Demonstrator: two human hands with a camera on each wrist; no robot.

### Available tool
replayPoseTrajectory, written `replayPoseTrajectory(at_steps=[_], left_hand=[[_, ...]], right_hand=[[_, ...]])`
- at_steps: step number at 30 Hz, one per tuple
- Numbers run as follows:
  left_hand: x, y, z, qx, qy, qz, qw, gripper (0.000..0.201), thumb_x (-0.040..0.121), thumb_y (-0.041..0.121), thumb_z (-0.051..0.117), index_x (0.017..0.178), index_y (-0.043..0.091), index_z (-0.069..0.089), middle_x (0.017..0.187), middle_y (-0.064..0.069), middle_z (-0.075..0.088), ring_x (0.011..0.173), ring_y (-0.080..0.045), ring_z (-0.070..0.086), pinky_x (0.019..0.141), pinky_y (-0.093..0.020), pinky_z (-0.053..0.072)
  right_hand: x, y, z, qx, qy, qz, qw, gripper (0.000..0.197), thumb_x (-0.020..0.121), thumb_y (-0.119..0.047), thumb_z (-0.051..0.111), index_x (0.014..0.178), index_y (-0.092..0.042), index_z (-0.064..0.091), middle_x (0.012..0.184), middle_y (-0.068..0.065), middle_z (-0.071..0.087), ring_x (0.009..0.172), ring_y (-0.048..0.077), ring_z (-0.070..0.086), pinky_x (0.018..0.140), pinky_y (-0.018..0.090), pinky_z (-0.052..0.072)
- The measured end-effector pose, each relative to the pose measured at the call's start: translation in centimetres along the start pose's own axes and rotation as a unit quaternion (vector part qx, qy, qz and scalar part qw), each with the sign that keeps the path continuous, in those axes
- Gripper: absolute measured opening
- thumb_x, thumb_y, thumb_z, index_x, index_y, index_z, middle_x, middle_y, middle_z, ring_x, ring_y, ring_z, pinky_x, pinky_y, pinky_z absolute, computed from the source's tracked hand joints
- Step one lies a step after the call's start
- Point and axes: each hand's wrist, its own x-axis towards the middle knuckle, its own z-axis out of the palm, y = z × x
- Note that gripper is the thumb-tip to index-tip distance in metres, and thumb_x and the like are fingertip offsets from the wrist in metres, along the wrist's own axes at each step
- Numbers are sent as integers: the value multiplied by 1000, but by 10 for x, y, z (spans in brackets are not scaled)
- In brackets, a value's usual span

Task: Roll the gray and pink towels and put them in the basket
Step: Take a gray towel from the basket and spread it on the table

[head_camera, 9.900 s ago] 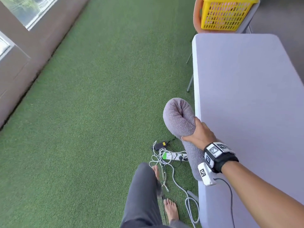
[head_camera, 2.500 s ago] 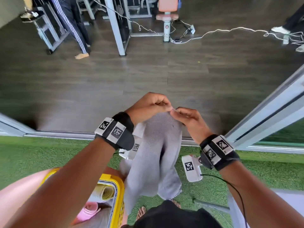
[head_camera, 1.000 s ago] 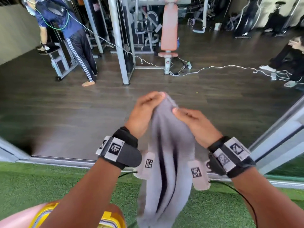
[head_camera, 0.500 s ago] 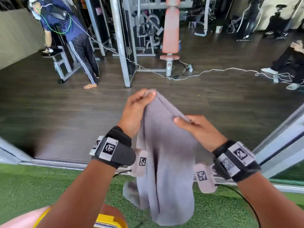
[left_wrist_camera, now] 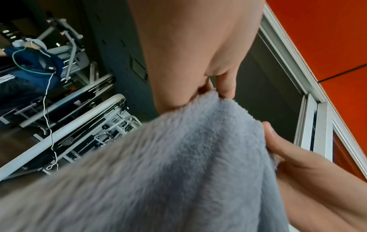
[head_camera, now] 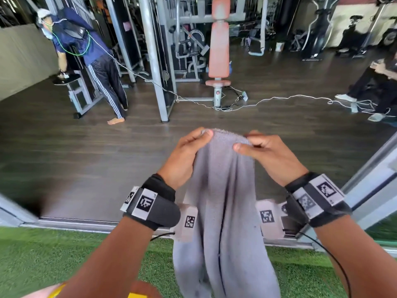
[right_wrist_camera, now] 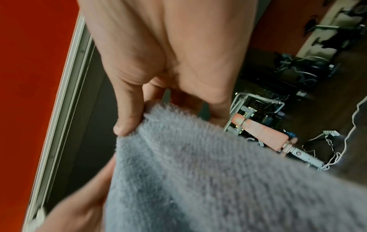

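Gray towel (head_camera: 225, 211) hanging unrolled, top edge pinched by left hand (head_camera: 184, 155) and right hand (head_camera: 268, 155). Advised: find corners, spread flat, roll tight.

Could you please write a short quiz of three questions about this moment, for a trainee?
1. True or false: the towel is already rolled.
2. Which hands hold the towel? A) only the left hand; B) only the right hand; C) both hands.
3. Fill the gap: both hands grip the towel at its ____ edge, and the rest hangs down.

Key:
1. False: it hangs loose and unrolled in the air.
2. C: each hand pinches a part of the edge, the two hands slightly apart.
3. top.
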Motion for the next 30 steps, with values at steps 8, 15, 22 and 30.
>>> replayPoseTrajectory(at_steps=[8, 15, 22, 30], left_hand=[[7, 7, 3, 78, 22, 20, 997, 17, 94, 17, 57, 94, 4, 68, 86, -8, 63, 81, -17, 55, 73, -27, 45], [1, -14, 9, 90, -41, -62, 993, 49, 92, 44, 56, 118, 3, 63, 118, -11, 65, 113, -24, 57, 99, -42, 42], [14, 28, -13, 9, 85, 53, 995, 27, 93, 17, 56, 92, -10, 55, 84, -16, 52, 81, -23, 47, 73, -30, 39], [9, 24, 18, -2, 31, 40, 999, 28, 99, 14, 47, 109, -9, 60, 107, -26, 64, 97, -27, 60, 94, -38, 47]], right_hand=[[5, 11, 18, 4, -1, -3, 1000, 29, 94, -24, 59, 76, -1, 60, 69, -1, 48, 68, 9, 42, 63, 29, 34], [17, -17, 12, 17, 125, -75, 989, 44, 93, -17, 61, 62, 6, 41, 66, 11, 26, 65, 17, 25, 58, 32, 21], [-6, -2, 21, 7, -2, 19, 1000, 44, 88, -33, 66, 55, -12, 45, 66, -1, 27, 64, 15, 23, 57, 33, 16], [22, -38, 14, 0, 48, -58, 997, 39, 93, -21, 60, 60, -9, 44, 61, -5, 32, 59, 4, 28, 50, 20, 23]])
